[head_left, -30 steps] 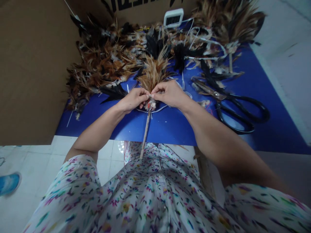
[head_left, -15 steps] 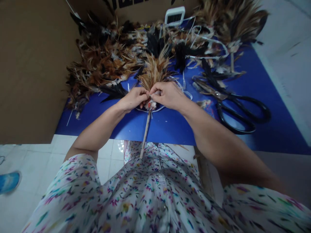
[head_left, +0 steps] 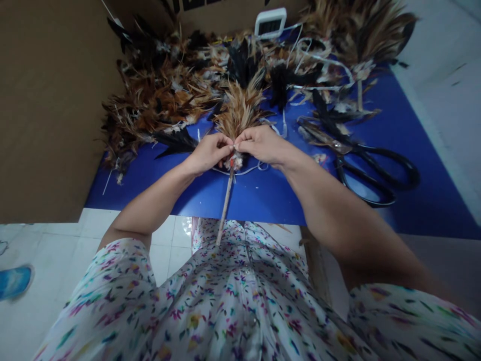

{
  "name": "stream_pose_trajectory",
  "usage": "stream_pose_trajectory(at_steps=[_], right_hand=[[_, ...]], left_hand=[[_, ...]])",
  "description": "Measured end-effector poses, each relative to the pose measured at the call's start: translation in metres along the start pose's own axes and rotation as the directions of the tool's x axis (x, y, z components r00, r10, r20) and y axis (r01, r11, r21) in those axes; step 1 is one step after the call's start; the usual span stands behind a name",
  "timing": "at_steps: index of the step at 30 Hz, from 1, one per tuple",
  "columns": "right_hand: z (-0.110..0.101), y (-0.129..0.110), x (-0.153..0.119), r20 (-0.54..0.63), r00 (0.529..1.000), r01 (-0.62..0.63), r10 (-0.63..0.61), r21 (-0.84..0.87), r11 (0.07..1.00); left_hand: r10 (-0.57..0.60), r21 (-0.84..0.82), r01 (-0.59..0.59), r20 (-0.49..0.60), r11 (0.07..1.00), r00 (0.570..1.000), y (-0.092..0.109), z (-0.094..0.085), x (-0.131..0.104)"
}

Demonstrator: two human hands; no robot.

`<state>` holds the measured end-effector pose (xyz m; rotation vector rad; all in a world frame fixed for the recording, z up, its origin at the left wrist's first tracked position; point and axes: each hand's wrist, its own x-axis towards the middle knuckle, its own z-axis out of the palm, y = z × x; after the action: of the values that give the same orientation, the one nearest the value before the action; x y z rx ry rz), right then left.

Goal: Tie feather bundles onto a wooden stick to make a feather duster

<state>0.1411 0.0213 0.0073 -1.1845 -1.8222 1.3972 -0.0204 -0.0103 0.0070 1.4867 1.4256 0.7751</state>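
Note:
Brown feathers [head_left: 240, 108] fan out from the upper end of a thin wooden stick [head_left: 225, 205], which hangs over the table's front edge. My left hand [head_left: 211, 151] and my right hand [head_left: 262, 144] meet at the base of the feathers, thumbs and fingertips pinched together. What the fingertips hold is too small to make out. A white string [head_left: 250, 171] curves over the table beneath my hands. Just below my fingers, the binding shows a red spot and pale fluff.
Black-handled scissors [head_left: 379, 173] lie to the right on the blue table [head_left: 270, 200]. Loose feathers [head_left: 161, 100] pile up at the left and back. A feather bundle [head_left: 356, 35] and a small white device [head_left: 270, 24] sit behind. Cardboard [head_left: 41, 110] stands at left.
My right hand has shifted slightly right and its fingertips now pinch against those of my left hand. More of the white string shows at the right of the stick.

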Motion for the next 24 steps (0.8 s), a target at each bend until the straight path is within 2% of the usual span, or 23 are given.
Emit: stream_pose_trajectory(at_steps=[3, 6, 10, 15, 24], right_hand=[[-0.0006, 0.0012, 0.0008, -0.002, 1.000, -0.013, 0.013, -0.004, 1.000], [-0.0008, 0.0018, 0.0008, 0.005, 0.999, -0.033, 0.033, -0.010, 0.999], [-0.0010, -0.0005, -0.0014, 0.007, 0.998, -0.065, 0.065, 0.021, 0.998], [-0.0017, -0.0033, -0.0037, 0.023, 0.995, -0.102, 0.100, 0.104, 0.989], [0.0006, -0.0075, -0.0062, 0.024, 0.991, -0.133, 0.131, 0.150, 0.980]], left_hand=[[0.102, 0.084, -0.096, -0.068, 0.992, 0.992, -0.0064, 0.0000, 0.0016], [0.229, 0.249, -0.197, -0.109, 0.948, 0.967, -0.0091, -0.0014, 0.0010], [0.332, 0.418, -0.250, -0.136, 0.874, 0.934, -0.0049, -0.0014, -0.0038], [0.372, 0.472, -0.263, -0.152, 0.841, 0.916, -0.0018, 0.0012, -0.0068], [0.386, 0.498, -0.260, -0.167, 0.827, 0.907, -0.0033, 0.0033, -0.0060]])
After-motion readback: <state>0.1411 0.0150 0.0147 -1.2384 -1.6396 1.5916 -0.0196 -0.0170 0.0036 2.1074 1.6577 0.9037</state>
